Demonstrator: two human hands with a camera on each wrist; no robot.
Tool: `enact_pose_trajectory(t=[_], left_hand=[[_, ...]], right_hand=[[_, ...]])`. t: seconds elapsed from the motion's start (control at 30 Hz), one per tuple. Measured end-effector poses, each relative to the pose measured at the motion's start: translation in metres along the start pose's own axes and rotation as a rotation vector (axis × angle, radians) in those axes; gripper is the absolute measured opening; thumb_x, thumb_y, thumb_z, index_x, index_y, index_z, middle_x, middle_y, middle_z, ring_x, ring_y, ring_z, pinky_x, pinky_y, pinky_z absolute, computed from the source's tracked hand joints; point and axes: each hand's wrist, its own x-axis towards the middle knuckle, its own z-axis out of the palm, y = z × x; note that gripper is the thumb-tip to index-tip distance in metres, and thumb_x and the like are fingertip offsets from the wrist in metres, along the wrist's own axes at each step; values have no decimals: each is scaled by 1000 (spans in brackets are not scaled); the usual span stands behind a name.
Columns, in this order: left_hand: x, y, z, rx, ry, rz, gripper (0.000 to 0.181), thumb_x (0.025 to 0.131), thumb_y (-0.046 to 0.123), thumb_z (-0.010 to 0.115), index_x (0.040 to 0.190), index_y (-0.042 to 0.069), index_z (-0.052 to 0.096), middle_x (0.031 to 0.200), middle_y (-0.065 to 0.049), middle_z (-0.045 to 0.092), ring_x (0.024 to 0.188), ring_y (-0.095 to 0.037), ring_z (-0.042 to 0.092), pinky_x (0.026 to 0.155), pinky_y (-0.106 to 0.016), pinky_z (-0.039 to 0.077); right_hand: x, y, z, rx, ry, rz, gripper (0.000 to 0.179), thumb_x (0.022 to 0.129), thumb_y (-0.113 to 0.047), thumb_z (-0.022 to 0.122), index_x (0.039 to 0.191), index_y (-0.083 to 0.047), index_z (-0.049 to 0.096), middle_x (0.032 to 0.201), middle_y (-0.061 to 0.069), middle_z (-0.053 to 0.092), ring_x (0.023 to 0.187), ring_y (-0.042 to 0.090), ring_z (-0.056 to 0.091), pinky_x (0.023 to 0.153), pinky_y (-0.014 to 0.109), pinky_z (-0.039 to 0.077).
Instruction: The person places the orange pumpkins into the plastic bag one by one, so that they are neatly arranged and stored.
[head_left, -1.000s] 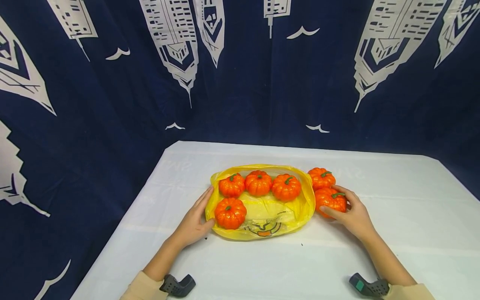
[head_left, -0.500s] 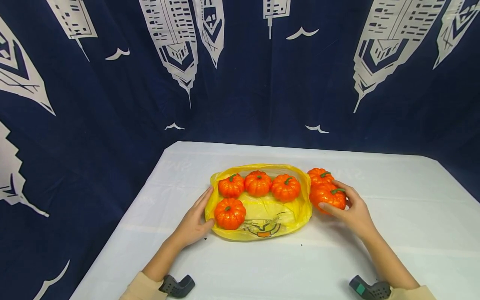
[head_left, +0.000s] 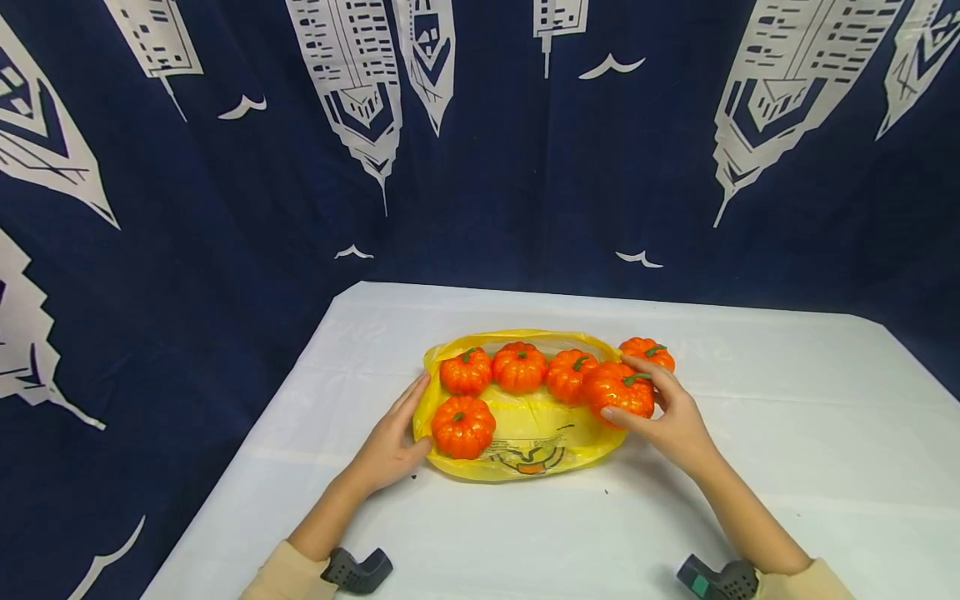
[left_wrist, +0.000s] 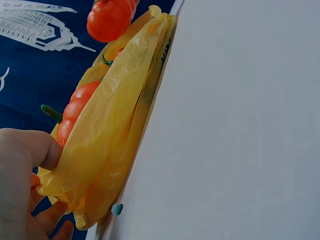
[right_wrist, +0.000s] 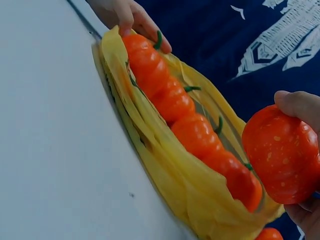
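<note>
My right hand (head_left: 675, 421) grips a small orange pumpkin (head_left: 617, 390) with a green stem between thumb and fingers. It holds this pumpkin over the right rim of a yellow plastic bag (head_left: 525, 471); in the right wrist view the held pumpkin (right_wrist: 280, 155) is raised above the bag's opening. Several like pumpkins (head_left: 462, 427) sit inside the bag, a row at the back and one at the front left. My left hand (head_left: 386, 446) holds the bag's left end, fingers along the far side and thumb (left_wrist: 42, 147) on the near side.
One more pumpkin (head_left: 647, 352) lies on the white-covered table (head_left: 510, 542), just outside the bag's right end and partly behind my right hand. A dark blue curtain (head_left: 480, 208) with white building prints hangs behind the table.
My right hand has lifted the pumpkin from the table and carried it left, from beside the bag to over its right rim. The left hand stays at the bag's left end.
</note>
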Motion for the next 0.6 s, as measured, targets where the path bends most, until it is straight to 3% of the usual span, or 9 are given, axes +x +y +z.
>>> enact_pose_trajectory(t=[0.1, 0.2, 0.3, 0.6], left_hand=[[0, -1, 1, 5, 0, 7, 86, 76, 2, 60, 154, 2, 24, 159, -15, 22, 145, -32, 22, 115, -49, 21], [1, -2, 1, 7, 0, 11, 85, 77, 2, 60, 154, 2, 24, 159, -14, 22, 144, -31, 22, 115, -49, 21], [1, -2, 1, 1, 0, 14, 85, 77, 1, 60, 154, 2, 24, 159, -14, 22, 145, -32, 22, 114, -50, 21], [0, -2, 0, -2, 0, 8, 84, 77, 1, 59, 154, 1, 24, 159, -15, 21, 145, -33, 21, 114, -52, 21]], right_hand=[[5, -4, 9, 9, -29, -26, 71, 80, -17, 80, 143, -7, 47, 144, 14, 44, 127, 32, 44, 97, 12, 37], [9, -7, 18, 30, -57, -33, 71, 80, -17, 81, 142, -6, 48, 144, 12, 46, 129, 32, 43, 106, 33, 39], [12, -9, 27, 53, -84, -32, 71, 80, -18, 80, 142, -5, 48, 144, 13, 46, 130, 34, 43, 106, 53, 37], [15, -11, 54, 42, -148, 12, 71, 79, -25, 82, 140, -12, 50, 139, 15, 49, 118, 36, 53, 95, 52, 49]])
